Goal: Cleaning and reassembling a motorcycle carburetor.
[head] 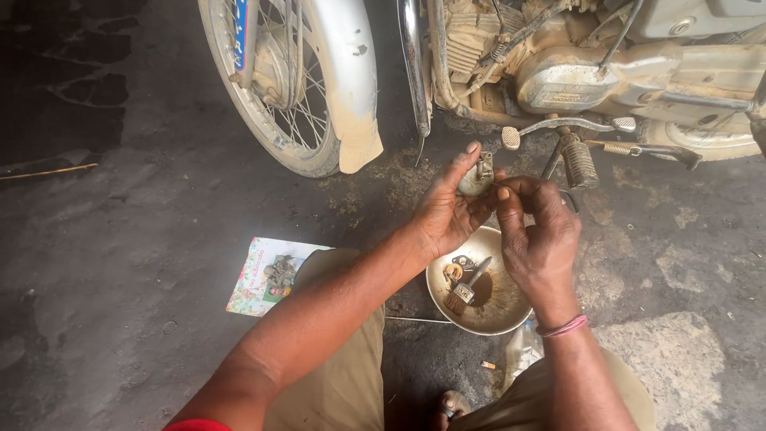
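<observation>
My left hand (448, 214) holds a small grey metal engine part (477, 176) up in its fingers, in front of a muddy motorcycle. My right hand (541, 235) is closed around the right side of the same part, fingertips pinching at it. Just below both hands a shallow metal bowl (499, 321) rests on the ground between my knees. It holds brown liquid, a small tool (469, 286) and a few small parts.
The motorcycle's front wheel (281, 88) and mudguard (351, 80) stand at the top left. Its engine (558, 72), footpeg (580, 162) and kick lever lie at the top right. A printed leaflet (267, 276) with a greasy part on it lies on the dark oily floor.
</observation>
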